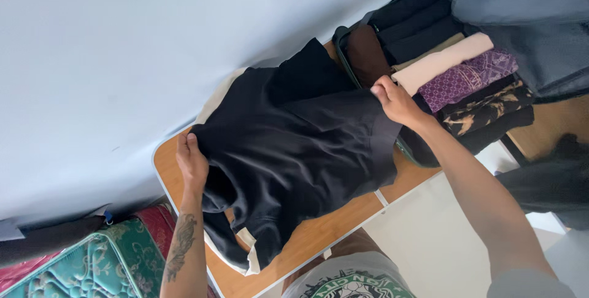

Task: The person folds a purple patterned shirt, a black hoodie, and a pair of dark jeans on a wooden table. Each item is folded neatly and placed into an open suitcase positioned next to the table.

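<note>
A black garment (288,145) lies spread over a wooden table (319,236). My left hand (192,162) grips its left edge, fingers curled over the cloth. My right hand (396,102) pinches the garment's right edge, close to an open suitcase (423,157). In the suitcase lie several folded clothes in a row: black, cream (442,62), purple patterned (469,77), brown (367,53) and a dark one with yellow marks. A pale cloth (248,255) shows under the black garment at its lower and upper edges.
A pale wall (123,46) runs along the table's far side. The suitcase's grey lid (527,10) stands open at top right. A green and red patterned mattress (98,261) lies at bottom left. White floor (429,230) shows below the table; a dark bag (552,181) sits at right.
</note>
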